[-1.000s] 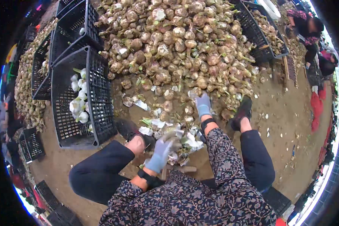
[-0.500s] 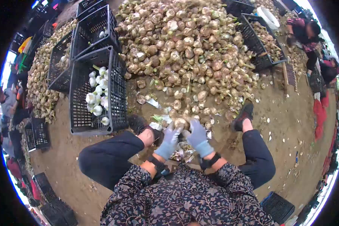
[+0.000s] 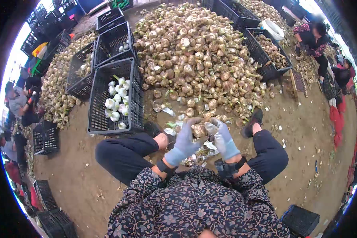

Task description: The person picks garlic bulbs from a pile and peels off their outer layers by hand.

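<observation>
A brownish, unpeeled garlic bulb (image 3: 199, 131) is held between my two gloved hands, above the ground between my legs. My left hand (image 3: 185, 139) wraps its fingers and thumb around the bulb's left side. On the other side, my right hand (image 3: 223, 138) is closed against the bulb, its fingertips at the top and right. Loose peelings (image 3: 198, 156) lie below my hands. Just beyond them rises a large heap of dirty garlic bulbs (image 3: 198, 59). To my left a black crate (image 3: 97, 119) contains several clean white garlic bulbs (image 3: 117, 97).
More black crates stand at the far left, and a crate of stems and scraps (image 3: 279, 71) sits right of the heap. A white tub (image 3: 273, 29) is behind it. Co-workers are at the right (image 3: 313, 37) and left (image 3: 18, 99). An upturned-looking black crate (image 3: 300, 220) lies lower right.
My hands have risen slightly and moved right in view, with the garlic bulb now more visible between them. The whole view has shifted, so crates at left appear lower and further right.
</observation>
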### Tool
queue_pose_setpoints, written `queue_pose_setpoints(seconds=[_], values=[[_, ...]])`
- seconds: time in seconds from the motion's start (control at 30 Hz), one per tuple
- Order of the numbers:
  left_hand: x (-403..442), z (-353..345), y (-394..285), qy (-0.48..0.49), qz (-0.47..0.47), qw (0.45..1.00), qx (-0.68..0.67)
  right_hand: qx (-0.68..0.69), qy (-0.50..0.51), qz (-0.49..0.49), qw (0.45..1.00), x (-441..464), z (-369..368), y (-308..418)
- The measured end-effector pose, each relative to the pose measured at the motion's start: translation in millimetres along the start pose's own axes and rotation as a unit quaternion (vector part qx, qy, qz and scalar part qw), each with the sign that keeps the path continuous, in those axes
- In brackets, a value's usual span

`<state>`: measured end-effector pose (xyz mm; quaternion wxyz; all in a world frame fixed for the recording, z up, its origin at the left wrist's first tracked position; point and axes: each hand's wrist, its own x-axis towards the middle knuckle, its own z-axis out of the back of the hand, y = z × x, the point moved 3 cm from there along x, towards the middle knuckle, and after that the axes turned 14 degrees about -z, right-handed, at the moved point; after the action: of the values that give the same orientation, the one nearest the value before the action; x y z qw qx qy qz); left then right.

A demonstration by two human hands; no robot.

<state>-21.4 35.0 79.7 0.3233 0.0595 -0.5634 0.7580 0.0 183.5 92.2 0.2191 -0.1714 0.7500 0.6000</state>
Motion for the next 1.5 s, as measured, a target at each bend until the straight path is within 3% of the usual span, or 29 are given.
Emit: queue_pose_setpoints(seconds=[0.03, 0.1, 0.2, 0.27, 0.33, 0.4, 0.43, 0.5, 0.53, 0.63, 0.67, 0.73, 0.77, 0.9, 1.0, 1.03, 1.07, 1.1, 1.13, 1.17, 1.2, 1.23, 1.27, 1.33, 1.37, 1.4, 1.47, 1.5], values=[[3, 2, -7, 0.006, -0.028, 0.999, 0.02, 0.085, 0.037, -0.019, 0.996, -1, 1, -1], [11, 5, -25, 0.006, -0.084, 0.995, 0.05, 0.072, 0.044, 0.002, 0.996, -3, -1, 0], [11, 1, -34, -0.01, -0.069, 0.996, 0.064, 0.027, 0.006, 0.044, 0.999, -5, -1, -3], [5, -6, -20, -0.033, -0.057, 0.997, 0.043, 0.102, 0.054, 0.041, 0.992, -6, -2, -5], [-5, -14, -6, -0.071, -0.042, 0.995, -0.048, 0.085, 0.052, 0.003, 0.995, -16, 5, 0], [-4, -13, -13, -0.049, -0.087, 0.995, 0.02, 0.062, 0.069, -0.035, 0.995, -21, 12, -3], [-5, -13, -8, -0.079, -0.012, 0.993, -0.088, 0.064, 0.067, -0.033, 0.995, -22, 18, -7], [-7, -17, 0, -0.131, 0.14, 0.936, -0.296, 0.176, 0.186, -0.007, 0.967, -27, 20, -10], [-4, -17, 1, -0.127, 0.138, 0.936, -0.296, 0.177, 0.184, -0.004, 0.967, -26, 23, -10], [5, -13, -3, -0.099, 0.072, 0.954, -0.275, 0.134, 0.11, 0.002, 0.985, -33, 22, 9], [10, -9, -12, -0.069, 0.015, 0.986, -0.149, 0.138, 0.108, 0.003, 0.984, -28, 22, 10], [17, -5, -34, -0.008, -0.102, 0.989, 0.104, -0.1, 0.006, 0.092, 0.991, -13, 24, 6], [18, -5, -40, 0.002, -0.106, 0.984, 0.143, -0.086, -0.036, 0.124, 0.988, 0, 26, -9], [11, -1, -35, 0.055, -0.089, 0.973, 0.207, -0.159, -0.089, 0.094, 0.979, 5, 26, -14], [1, 0, -22, 0.031, -0.097, 0.977, 0.189, -0.318, -0.144, 0.102, 0.932, -5, 22, -6], [-10, -5, 13, -0.009, 0.066, 0.99, -0.125, -0.19, -0.088, 0.21, 0.955, -4, 16, -12], [-8, -9, 12, -0.018, 0.215, 0.895, -0.391, -0.189, -0.086, 0.207, 0.956, -5, 13, -15], [-7, -11, 8, -0.093, 0.382, 0.716, -0.577, -0.086, -0.032, 0.15, 0.984, -5, 10, -20], [-9, -10, 15, -0.097, 0.382, 0.715, -0.577, 0.017, 0.024, 0.09, 0.995, -3, 7, -25], [-8, -11, 16, -0.061, 0.382, 0.669, -0.634, 0.06, 0.058, 0.003, 0.997, -1, 7, -29], [-6, -11, 17, -0.023, 0.379, 0.619, -0.687, 0.058, 0.06, 0.002, 0.997, -1, 5, -30], [-2, -14, 22, -0.065, 0.346, 0.662, -0.662, 0.092, 0.036, 0.0, 0.995, -1, 5, -31], [-1, -19, 16, -0.067, 0.346, 0.661, -0.662, 0.127, 0.012, -0.002, 0.992, -1, 5, -30], [-6, -15, 15, -0.152, 0.283, 0.87, -0.374, 0.065, -0.026, -0.007, 0.998, 10, 3, -35], [-21, -19, 42, -0.17, 0.26, 0.888, -0.339, -0.131, -0.011, 0.087, 0.988, 9, -4, -28], [-36, -23, 69, -0.187, 0.238, 0.904, -0.301, -0.32, 0.007, 0.181, 0.93, 9, -13, -23], [-31, -9, 60, -0.205, 0.31, 0.788, -0.491, -0.289, 0.068, 0.173, 0.939, 13, -17, -27], [-29, -10, 68, -0.183, 0.292, 0.754, -0.559, -0.18, 0.152, 0.117, 0.965, 10, -19, -27]])
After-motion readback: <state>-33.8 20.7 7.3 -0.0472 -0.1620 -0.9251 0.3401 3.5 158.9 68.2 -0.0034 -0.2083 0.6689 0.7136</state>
